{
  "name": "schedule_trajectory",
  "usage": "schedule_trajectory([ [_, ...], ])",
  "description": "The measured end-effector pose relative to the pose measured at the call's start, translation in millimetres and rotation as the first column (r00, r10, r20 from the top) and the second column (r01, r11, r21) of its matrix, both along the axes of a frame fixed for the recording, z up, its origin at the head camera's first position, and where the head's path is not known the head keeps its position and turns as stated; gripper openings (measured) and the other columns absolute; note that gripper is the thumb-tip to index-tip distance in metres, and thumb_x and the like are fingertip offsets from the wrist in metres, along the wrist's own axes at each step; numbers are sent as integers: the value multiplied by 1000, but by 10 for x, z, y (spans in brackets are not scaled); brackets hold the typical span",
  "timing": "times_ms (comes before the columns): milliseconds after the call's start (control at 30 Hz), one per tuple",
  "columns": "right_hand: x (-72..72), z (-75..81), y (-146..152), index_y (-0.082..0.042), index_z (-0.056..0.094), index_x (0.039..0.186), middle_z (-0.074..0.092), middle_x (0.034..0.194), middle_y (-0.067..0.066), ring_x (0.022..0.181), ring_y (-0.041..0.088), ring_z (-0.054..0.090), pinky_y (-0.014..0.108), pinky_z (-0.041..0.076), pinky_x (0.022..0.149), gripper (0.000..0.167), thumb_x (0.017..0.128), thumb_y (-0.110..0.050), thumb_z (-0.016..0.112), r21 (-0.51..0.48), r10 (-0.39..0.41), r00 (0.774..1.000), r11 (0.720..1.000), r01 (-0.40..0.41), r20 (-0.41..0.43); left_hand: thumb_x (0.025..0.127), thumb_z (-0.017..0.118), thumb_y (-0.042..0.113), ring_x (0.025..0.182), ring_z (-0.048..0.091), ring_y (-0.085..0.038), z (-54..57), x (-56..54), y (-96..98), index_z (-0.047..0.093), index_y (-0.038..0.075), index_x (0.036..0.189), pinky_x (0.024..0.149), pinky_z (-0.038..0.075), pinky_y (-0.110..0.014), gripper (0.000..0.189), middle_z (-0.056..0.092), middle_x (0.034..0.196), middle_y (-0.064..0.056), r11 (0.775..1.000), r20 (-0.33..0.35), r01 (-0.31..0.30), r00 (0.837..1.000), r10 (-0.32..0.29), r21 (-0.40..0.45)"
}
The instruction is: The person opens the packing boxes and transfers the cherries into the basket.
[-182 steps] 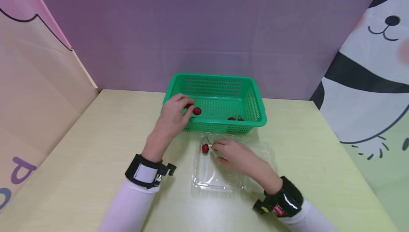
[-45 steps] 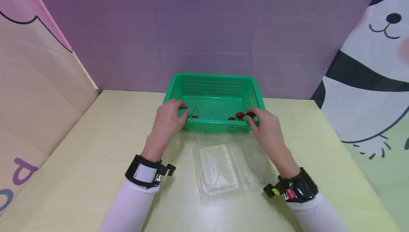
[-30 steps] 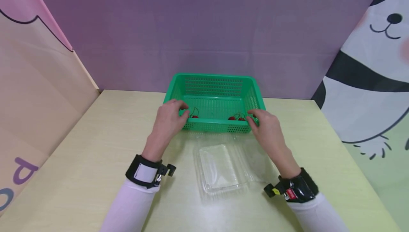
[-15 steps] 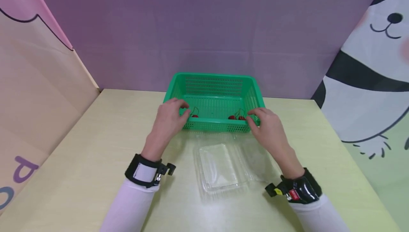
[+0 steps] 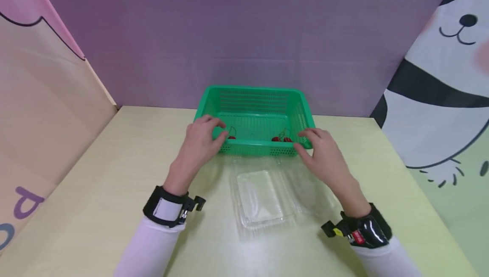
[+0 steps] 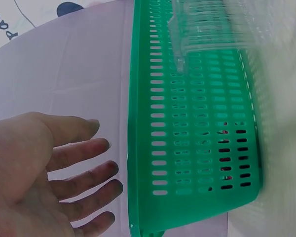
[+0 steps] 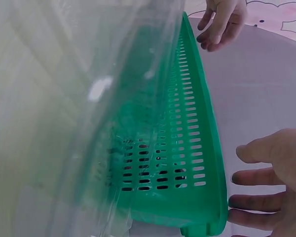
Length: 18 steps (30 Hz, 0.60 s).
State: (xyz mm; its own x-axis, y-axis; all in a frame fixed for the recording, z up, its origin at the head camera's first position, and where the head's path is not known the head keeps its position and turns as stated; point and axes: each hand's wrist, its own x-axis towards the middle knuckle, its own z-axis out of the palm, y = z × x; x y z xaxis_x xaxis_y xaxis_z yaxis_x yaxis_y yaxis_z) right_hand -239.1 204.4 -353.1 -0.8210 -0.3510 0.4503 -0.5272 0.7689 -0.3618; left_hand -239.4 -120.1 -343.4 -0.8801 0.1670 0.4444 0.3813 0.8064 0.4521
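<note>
From above, both hands seem to rest on the green basket (image 5: 255,118); the wrist views show the left hand (image 6: 44,173) and right hand (image 7: 271,182) spread, fingers straight, beside its near corners, gripping nothing. Cherries (image 5: 282,139) lie inside. A clear tray (image 5: 259,196) sits on the pale table (image 5: 95,171) before a purple wall (image 5: 229,35). Six seconds ago the right hand picked a cherry from the tray.

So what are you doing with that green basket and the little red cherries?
A person has both hands at the front of a green basket on the table. The left hand is at its left corner, the right hand at its right corner, fingers relaxed. Cherries lie inside. A clear plastic box sits empty in front.
</note>
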Motion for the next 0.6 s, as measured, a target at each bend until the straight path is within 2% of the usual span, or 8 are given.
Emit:
schedule_trajectory([
  [167,31,-49,50,7,65,122,60,130,28,125,46,51,60,41,106,34,99,-17,69,0,-6,1000,1000,6,-3,95,74,20,106,60,-37,-58,51,-34,74,2,112,87,48,-56,24,66,114,-19,1000,1,17,1000,-17,-21],
  [300,84,-79,130,9,57,134,56,135,29,129,47,48,61,39,107,46,101,-21,67,11,-27,1000,1000,27,10,95,76,20,114,56,-41,-102,94,-42,70,1,117,93,46,-58,30,61,122,-23,999,-9,51,999,-51,-16],
  [467,119,-98,222,9,48,144,52,142,30,133,49,45,63,36,108,55,105,-29,60,29,-40,999,999,39,33,96,74,21,126,49,-43,-150,123,-64,67,1,123,99,42,-63,34,54,133,-26,997,-54,73,996,-72,1],
  [600,166,-104,299,9,46,146,51,143,31,133,50,44,64,36,108,58,107,-32,57,40,-59,997,998,57,47,97,73,21,130,46,-43,-205,155,-93,62,0,131,103,39,-64,42,50,139,-26,997,-93,80,993,-79,9],
])
